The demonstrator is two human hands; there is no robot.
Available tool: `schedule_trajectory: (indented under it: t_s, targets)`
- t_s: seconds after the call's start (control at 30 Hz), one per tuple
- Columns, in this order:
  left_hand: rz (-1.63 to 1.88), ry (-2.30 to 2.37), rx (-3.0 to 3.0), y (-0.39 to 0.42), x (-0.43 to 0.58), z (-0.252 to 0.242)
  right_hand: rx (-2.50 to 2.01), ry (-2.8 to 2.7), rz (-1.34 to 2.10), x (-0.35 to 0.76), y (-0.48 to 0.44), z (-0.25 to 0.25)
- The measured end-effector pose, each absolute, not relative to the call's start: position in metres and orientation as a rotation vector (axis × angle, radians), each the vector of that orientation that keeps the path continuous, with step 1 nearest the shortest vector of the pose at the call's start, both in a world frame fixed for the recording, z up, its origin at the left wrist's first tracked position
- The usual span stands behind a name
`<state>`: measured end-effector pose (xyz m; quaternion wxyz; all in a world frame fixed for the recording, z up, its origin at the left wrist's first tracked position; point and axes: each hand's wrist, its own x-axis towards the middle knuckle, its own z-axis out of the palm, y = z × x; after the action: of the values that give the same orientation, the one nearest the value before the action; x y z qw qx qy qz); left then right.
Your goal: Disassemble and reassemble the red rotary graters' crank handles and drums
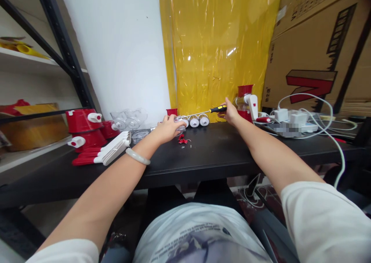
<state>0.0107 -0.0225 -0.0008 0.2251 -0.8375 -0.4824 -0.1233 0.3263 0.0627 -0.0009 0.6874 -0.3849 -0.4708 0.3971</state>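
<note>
Person's left hand [168, 128] curled over clear plastic part [181, 129], likely steadying it; whether part touched black table [214, 151], unclear. Right hand [230, 112] pinched screwdriver [218, 109] by black-and-yellow handle, slim metallic shaft pointed left toward part, probably to line up; tip contact hidden. Small red pieces [182, 139] lay just in front, presumably kept handy. Round, white-ended cylinders [194, 122] sat beside part.

Yellow plastic sheet [214, 43] gleaming at the back, white panel [118, 46] beside it, cardboard box [313, 54] on the right, pale cable [344, 162] looping by white adapters [298, 118]!
</note>
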Motion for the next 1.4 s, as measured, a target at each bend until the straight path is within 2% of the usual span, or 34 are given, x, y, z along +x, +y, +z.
schedule_trajectory:
  t_s: [0.13, 0.37, 0.43, 0.63, 0.97, 1.2, 1.4]
  targets:
    - [-0.322, -1.337, -2.308, -0.026, 0.013, 0.001, -0.96, -1.098, 0.702, 0.326, 0.069, -0.002]
    - [-0.306, -1.327, -2.3, -0.026, 0.013, 0.0, -0.677, -0.953, 0.988, 0.328, 0.062, 0.002]
    - [-0.314, -1.333, -2.298, -0.025, 0.012, 0.0, -0.729, -0.979, 0.994, 0.329, 0.062, 0.001]
    - [-0.297, -1.332, -2.296, -0.026, 0.013, 0.001, -1.044, -1.14, 0.725, 0.332, 0.07, -0.007]
    - [-0.273, -1.342, -2.281, -0.027, 0.013, 0.001, -0.609, -0.927, 1.131, 0.329, 0.059, 0.001]
    - [-0.273, -1.34, -2.286, -0.027, 0.014, 0.001, -1.039, -1.09, 0.768, 0.33, 0.066, -0.004]
    - [-0.28, -1.334, -2.292, -0.026, 0.013, 0.001, -0.644, -0.892, 1.118, 0.33, 0.056, 0.004]
